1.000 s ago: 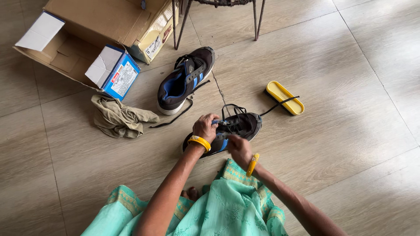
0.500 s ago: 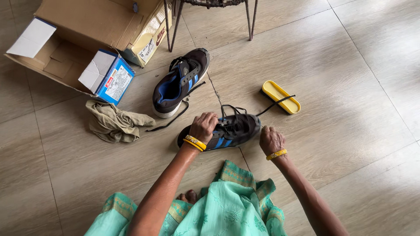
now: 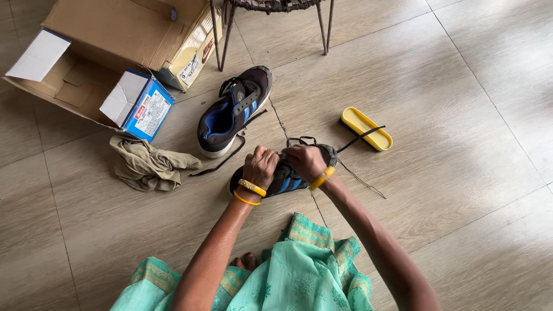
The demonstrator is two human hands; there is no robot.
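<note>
Shoe: black lace-up trainer with blue stripes (image 3: 288, 175) lies directly under both hands, long axis left-right.
Left hand (image 3: 260, 166): closed over its middle.
Right hand (image 3: 304, 161): equally near, apparently pinching laces.

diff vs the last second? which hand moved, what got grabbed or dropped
The right hand, off to the side on the floor half a second ago, came back onto the near shoe and now grips its laced top beside the left hand, which kept its hold throughout. The second shoe, yellow brush, crumpled cloth and cardboard box lie where they were.
</note>
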